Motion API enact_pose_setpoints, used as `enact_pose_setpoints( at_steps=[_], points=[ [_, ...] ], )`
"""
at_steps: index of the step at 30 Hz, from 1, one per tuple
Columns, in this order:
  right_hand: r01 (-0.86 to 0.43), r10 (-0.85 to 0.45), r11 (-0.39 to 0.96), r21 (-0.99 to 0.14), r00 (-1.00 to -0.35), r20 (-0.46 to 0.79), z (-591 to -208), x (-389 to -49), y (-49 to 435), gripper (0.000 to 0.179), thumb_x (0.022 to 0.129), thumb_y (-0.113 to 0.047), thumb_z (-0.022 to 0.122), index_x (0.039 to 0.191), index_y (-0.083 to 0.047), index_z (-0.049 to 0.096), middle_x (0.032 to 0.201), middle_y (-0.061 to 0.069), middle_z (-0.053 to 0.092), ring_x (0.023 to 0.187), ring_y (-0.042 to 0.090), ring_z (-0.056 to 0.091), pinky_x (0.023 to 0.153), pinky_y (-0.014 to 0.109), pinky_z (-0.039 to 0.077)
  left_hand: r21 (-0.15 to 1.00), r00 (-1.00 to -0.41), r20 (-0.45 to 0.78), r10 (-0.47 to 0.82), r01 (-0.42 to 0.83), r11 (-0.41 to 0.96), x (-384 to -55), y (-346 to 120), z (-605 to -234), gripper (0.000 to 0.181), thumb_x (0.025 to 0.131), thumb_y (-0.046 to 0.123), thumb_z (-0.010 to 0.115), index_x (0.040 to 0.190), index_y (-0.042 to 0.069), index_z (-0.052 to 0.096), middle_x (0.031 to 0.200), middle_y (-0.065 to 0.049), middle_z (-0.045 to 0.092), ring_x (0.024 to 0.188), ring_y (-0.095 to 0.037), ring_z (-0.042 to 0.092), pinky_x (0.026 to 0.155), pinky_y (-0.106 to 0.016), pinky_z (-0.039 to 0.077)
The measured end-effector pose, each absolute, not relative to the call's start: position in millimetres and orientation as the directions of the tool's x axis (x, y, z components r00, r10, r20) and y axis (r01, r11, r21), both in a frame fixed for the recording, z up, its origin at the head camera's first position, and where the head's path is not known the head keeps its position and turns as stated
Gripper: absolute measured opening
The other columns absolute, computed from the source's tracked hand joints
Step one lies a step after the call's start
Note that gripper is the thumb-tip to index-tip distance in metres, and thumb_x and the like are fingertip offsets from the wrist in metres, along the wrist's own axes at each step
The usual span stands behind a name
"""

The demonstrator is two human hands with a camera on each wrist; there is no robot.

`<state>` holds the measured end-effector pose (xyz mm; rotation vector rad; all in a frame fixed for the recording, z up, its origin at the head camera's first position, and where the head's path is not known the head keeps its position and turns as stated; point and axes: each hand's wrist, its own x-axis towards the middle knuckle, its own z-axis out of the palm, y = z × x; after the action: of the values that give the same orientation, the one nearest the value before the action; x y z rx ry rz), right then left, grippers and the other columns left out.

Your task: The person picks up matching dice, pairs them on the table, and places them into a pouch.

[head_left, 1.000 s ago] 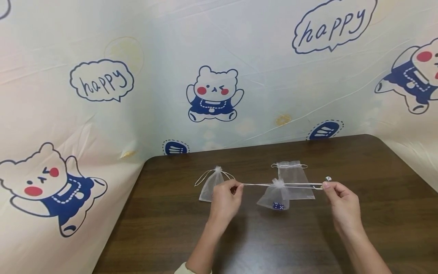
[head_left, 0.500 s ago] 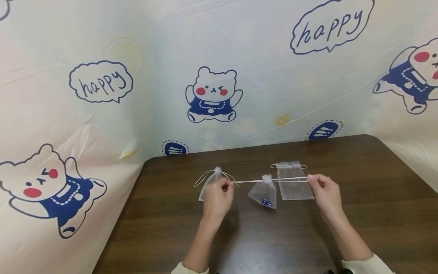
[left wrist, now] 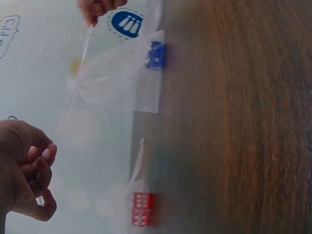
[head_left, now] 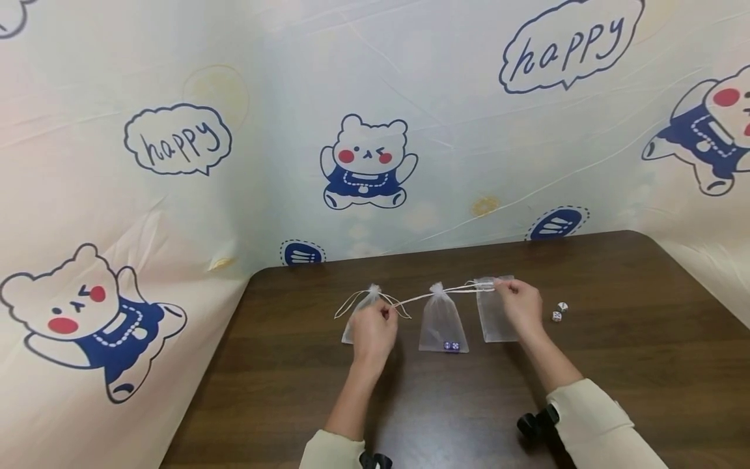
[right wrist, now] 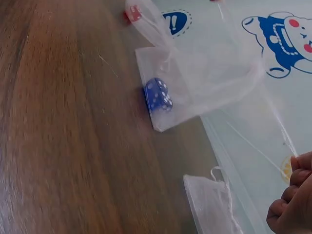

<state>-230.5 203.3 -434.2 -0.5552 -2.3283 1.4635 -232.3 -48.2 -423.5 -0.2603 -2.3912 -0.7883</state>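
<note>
A sheer white drawstring pouch [head_left: 439, 319] stands upright on the table, its neck gathered, with blue dice [head_left: 451, 346] at the bottom. My left hand [head_left: 375, 332] pinches the drawstring [head_left: 413, 300] on the left side. On the other side my right hand [head_left: 520, 305] pinches the opposite cord end, so the string stretches across the neck. Partly behind my left hand is another gathered pouch [head_left: 370, 299]; red dice [left wrist: 141, 209] show in it in the left wrist view. A flat pouch [head_left: 491, 319] lies partly hidden by my right hand.
Two loose white dice, one die [head_left: 563, 306] just behind the other die [head_left: 556, 316], lie right of my right hand. The brown wooden table [head_left: 263, 378] meets a cartoon-printed cloth [head_left: 433, 163] behind and at the sides.
Both hands have shifted left, the right hand farther, and nearer each other. The pouch with blue dice has moved left and straightened from its tilt. The white dice are now uncovered.
</note>
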Motion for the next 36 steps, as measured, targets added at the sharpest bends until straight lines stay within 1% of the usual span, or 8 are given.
enact_pose_setpoints(
  at_steps=[4,10,16,19,22,26,29,36],
  points=[
    [0.125,0.430,0.457,-0.881,-0.898,0.095,-437,-230,196,0.030,0.090,-0.021,0.057,0.099,0.006,0.068,0.106,0.024,0.062,0.092,0.034,0.056,0.075,0.041,0.042,0.465,-0.813,0.582,-0.003,0.330,0.821,-241,-42,-432,0.017,0.076,0.009,0.069,0.060,0.013,0.066,0.052,0.005,0.057,0.049,-0.016,0.055,0.052,-0.035,0.043],
    [0.055,0.293,0.525,-0.849,-0.948,0.120,-452,-225,182,0.022,0.087,-0.017,0.060,0.092,0.002,0.070,0.094,0.018,0.067,0.079,0.028,0.060,0.065,0.033,0.043,0.418,-0.891,0.450,0.061,0.270,0.867,-253,-39,-446,0.013,0.081,0.016,0.068,0.069,0.013,0.072,0.066,0.002,0.067,0.066,-0.022,0.064,0.063,-0.041,0.041],
    [-0.057,-0.023,0.682,-0.729,-0.998,0.056,-460,-215,175,0.024,0.085,-0.017,0.062,0.095,0.004,0.069,0.092,0.018,0.067,0.084,0.032,0.062,0.073,0.043,0.047,0.248,-0.940,0.291,0.177,0.252,0.935,-249,-36,-456,0.013,0.078,0.024,0.071,0.068,0.015,0.070,0.073,-0.003,0.066,0.072,-0.025,0.063,0.063,-0.045,0.038],
    [-0.102,-0.109,0.756,-0.646,-0.994,0.030,-458,-207,175,0.028,0.084,-0.018,0.062,0.099,0.005,0.068,0.095,0.021,0.066,0.090,0.038,0.061,0.077,0.048,0.047,0.181,-0.925,0.316,0.211,0.277,0.944,-243,-32,-458,0.010,0.075,0.022,0.072,0.072,0.013,0.070,0.077,-0.004,0.065,0.074,-0.025,0.062,0.063,-0.047,0.038],
    [-0.080,-0.056,0.801,-0.593,-0.997,0.059,-451,-199,180,0.032,0.084,-0.020,0.062,0.104,0.005,0.067,0.095,0.021,0.066,0.090,0.040,0.061,0.073,0.050,0.047,0.193,-0.873,0.433,0.225,0.334,0.922,-239,-20,-457,0.007,0.076,0.017,0.070,0.081,0.011,0.071,0.081,-0.002,0.065,0.078,-0.022,0.061,0.067,-0.045,0.038],
    [-0.041,0.083,0.781,-0.623,-0.982,0.168,-435,-191,192,0.032,0.087,-0.020,0.060,0.109,0.002,0.066,0.074,0.010,0.065,0.066,0.027,0.060,0.057,0.040,0.046,0.236,-0.805,0.529,0.268,0.443,0.865,-238,5,-450,0.014,0.078,0.015,0.069,0.091,0.010,0.070,0.087,-0.002,0.065,0.083,-0.019,0.059,0.073,-0.040,0.039],
    [-0.060,0.162,0.748,-0.661,-0.950,0.269,-423,-185,200,0.025,0.087,-0.017,0.060,0.106,-0.001,0.068,0.059,0.000,0.053,0.050,0.014,0.045,0.047,0.031,0.036,0.238,-0.793,0.509,0.335,0.503,0.831,-236,26,-444,0.020,0.080,0.018,0.068,0.099,0.012,0.069,0.095,0.000,0.065,0.091,-0.017,0.058,0.077,-0.038,0.040],
    [-0.113,0.250,0.719,-0.686,-0.879,0.407,-412,-169,215,0.018,0.087,-0.012,0.061,0.100,-0.002,0.069,0.054,-0.005,0.040,0.044,0.007,0.032,0.041,0.027,0.028,0.120,-0.722,0.436,0.537,0.638,0.761,-236,67,-440,0.039,0.084,0.028,0.066,0.120,0.014,0.060,0.119,0.002,0.057,0.111,-0.014,0.051,0.093,-0.034,0.038]
  ],
)
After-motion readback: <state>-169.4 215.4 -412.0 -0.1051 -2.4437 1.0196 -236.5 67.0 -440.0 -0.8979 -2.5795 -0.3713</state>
